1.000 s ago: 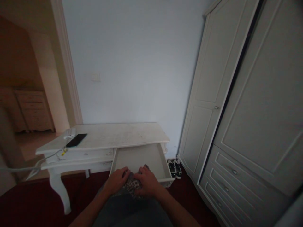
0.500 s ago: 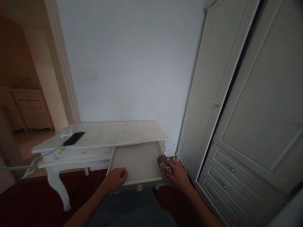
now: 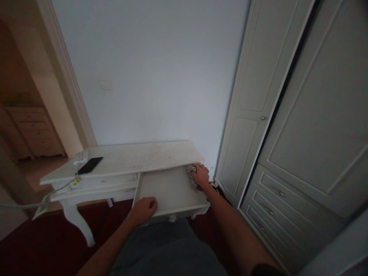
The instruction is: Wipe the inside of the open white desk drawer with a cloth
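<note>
A white drawer (image 3: 165, 191) is pulled out of a white desk (image 3: 138, 155). My left hand (image 3: 146, 209) is closed over the drawer's front left corner, its fingers curled at the edge. In my right hand (image 3: 202, 174) is a bunched brown-and-white patterned cloth (image 3: 191, 170), pressed to the drawer's right side near the desktop. Part of the cloth is hidden beneath the fingers.
A dark phone (image 3: 91, 165) lies on the desk's left end beside a white box-like item (image 3: 81, 157). A pale cable (image 3: 54, 191) hangs off that end. To the right stands a tall wardrobe (image 3: 253, 142) with drawers. Dark red carpet (image 3: 31, 245) covers the floor.
My right hand has moved with the cloth from the drawer's front right corner back along its right side toward the desktop. My left hand stays at the front left corner.
</note>
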Tool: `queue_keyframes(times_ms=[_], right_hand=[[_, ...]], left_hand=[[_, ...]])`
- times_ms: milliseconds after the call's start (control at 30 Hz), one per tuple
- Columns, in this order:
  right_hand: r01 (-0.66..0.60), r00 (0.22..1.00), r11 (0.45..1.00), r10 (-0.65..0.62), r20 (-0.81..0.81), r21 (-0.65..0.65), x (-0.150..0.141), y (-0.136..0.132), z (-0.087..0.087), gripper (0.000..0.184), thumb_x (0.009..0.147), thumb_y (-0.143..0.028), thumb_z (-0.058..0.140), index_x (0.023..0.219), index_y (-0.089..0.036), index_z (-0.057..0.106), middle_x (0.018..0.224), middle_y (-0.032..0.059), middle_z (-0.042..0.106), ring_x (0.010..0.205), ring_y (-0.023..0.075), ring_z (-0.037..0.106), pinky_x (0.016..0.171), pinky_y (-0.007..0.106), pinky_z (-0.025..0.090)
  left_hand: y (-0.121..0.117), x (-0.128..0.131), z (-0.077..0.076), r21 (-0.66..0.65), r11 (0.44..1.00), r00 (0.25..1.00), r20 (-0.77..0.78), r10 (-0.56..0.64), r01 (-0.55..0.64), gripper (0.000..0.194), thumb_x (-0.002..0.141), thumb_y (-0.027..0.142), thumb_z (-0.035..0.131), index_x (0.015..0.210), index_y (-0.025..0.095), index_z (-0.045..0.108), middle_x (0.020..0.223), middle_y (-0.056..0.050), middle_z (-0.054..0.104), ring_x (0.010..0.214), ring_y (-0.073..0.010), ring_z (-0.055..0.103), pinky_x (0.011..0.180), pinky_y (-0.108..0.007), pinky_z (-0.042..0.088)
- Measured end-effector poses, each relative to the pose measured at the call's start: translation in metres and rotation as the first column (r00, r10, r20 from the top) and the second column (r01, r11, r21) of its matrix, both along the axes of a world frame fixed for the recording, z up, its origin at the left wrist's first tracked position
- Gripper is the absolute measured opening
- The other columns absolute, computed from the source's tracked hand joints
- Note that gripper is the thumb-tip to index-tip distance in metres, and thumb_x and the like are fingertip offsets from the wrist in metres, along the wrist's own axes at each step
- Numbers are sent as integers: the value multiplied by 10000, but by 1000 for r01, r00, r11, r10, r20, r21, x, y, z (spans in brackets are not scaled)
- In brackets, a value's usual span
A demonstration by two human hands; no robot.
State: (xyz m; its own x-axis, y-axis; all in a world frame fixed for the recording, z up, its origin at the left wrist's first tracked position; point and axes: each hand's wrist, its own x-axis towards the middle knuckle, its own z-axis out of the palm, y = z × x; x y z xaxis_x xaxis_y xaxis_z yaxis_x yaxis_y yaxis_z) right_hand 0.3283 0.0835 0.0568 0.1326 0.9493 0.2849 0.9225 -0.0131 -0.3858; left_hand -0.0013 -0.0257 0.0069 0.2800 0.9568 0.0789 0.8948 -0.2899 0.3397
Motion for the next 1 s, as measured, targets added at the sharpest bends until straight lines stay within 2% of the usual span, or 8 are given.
queue_keyframes(times_ms=[133,333,533,833,1000], right_hand=[[62,997,998,-63,-37,-24,-4,30,2,392,958,-351,567,1330,-236,605,1333,163,572,1216,337,564,968,413,427],[-20,994,994,7,-111,-112,20,44,-9,374,974,-408,564,1315,-259,588,1231,105,689,1139,281,654,936,366,477],[-102,978,987,77,-194,-124,36,51,-19,397,989,-407,550,1356,-255,572,1263,81,728,1170,256,669,939,322,492],[-116,971,985,86,-223,-129,36,52,-22,431,987,-399,557,1384,-233,565,1311,97,709,1219,256,648,997,346,470],[-126,967,986,97,-234,-113,37,49,-23,429,988,-393,555,1386,-235,569,1292,99,720,1182,266,668,982,357,483]], left_hand=[[1,0,-1,-1,1000,1000,1,2,-2,302,971,332,452,789,208,659,798,-43,719,756,-172,630,699,-292,315],[3,1,-3,-6,1000,1000,-1,5,-5,297,966,328,460,775,211,655,795,-44,717,755,-173,623,709,-290,327],[1,3,2,-6,1000,999,-27,23,-23,304,964,332,447,787,210,663,815,-51,722,776,-184,621,714,-300,327],[1,3,2,-19,1000,999,-32,21,-21,329,967,344,425,785,212,665,814,-47,721,774,-183,629,715,-303,337],[3,2,-1,-16,1000,1000,-25,16,-16,334,972,348,425,795,210,672,833,-56,732,792,-189,642,717,-303,339]])
